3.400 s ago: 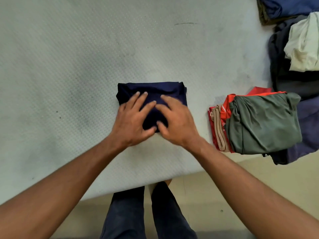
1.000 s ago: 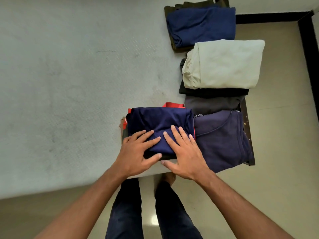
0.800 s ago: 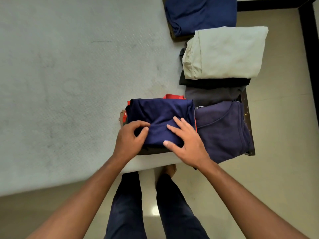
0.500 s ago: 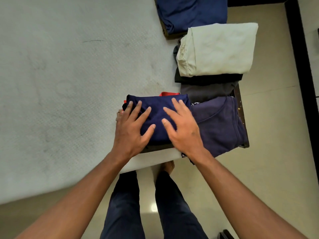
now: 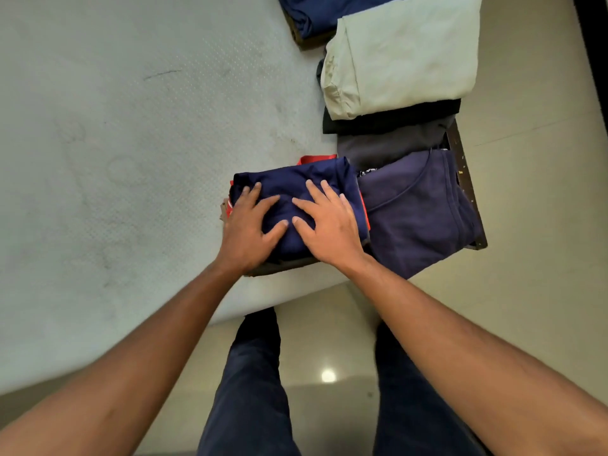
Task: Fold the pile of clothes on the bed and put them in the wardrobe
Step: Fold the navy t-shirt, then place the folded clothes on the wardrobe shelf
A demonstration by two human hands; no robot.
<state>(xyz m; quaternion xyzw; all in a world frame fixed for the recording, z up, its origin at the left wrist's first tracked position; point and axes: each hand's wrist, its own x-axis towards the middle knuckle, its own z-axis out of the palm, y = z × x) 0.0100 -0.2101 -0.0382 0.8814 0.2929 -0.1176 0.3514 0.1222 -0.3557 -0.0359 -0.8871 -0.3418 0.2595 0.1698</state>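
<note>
A folded dark navy garment [image 5: 306, 181] lies on top of a small stack near the bed's front edge; red cloth [image 5: 316, 158] peeks out beneath it. My left hand [image 5: 248, 230] and my right hand [image 5: 329, 225] both press flat on the navy garment, fingers spread. To its right lies a folded purple-navy garment [image 5: 418, 209]. Behind that sit a dark grey piece [image 5: 388, 144], a black piece [image 5: 394, 118] and a pale green folded garment [image 5: 401, 54]. A blue folded garment [image 5: 312, 14] lies at the top edge.
The pale grey mattress [image 5: 131, 143] stretches to the left. A dark wooden bed frame corner [image 5: 467, 192] shows at the right. Beige tiled floor [image 5: 533, 225] lies right and below, where my legs in dark trousers [image 5: 250, 383] stand.
The navy garment went from the bed's middle onto the stack at the right. In the last second my left hand curled on it, then both hands flattened on top.
</note>
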